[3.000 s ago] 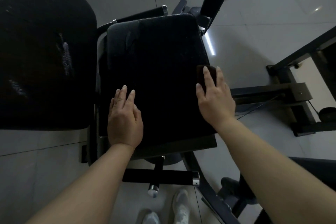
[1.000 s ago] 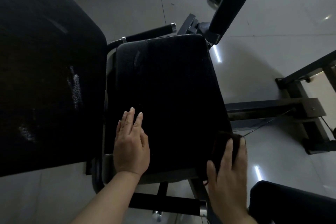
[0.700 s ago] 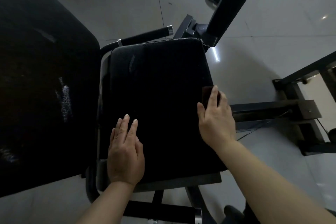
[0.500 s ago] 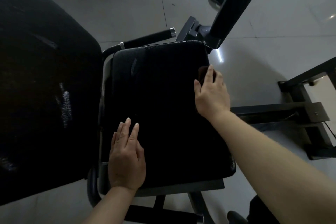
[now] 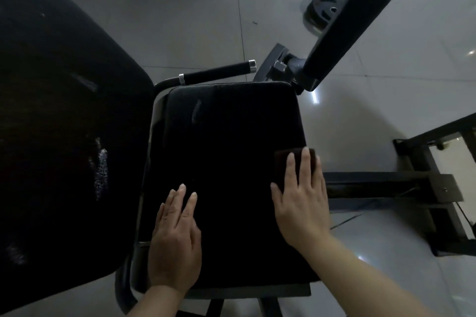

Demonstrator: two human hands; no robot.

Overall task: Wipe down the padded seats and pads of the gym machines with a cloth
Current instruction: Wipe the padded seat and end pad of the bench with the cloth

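A black padded seat of a gym machine fills the middle of the view. My right hand lies flat on a dark brown cloth, pressing it against the seat's right edge. My left hand rests palm down on the seat's near left part, fingers together, holding nothing. A large black back pad stands at the left, with worn pale patches. A narrow black pad angles up at the top right.
A black grip handle sticks out behind the seat. Weight plates lie on the grey tiled floor at the top. A dark steel frame runs along the floor at the right.
My right hand has slid the cloth back toward me along the seat's right edge, from near the far corner to the middle. My left hand has stayed in place.
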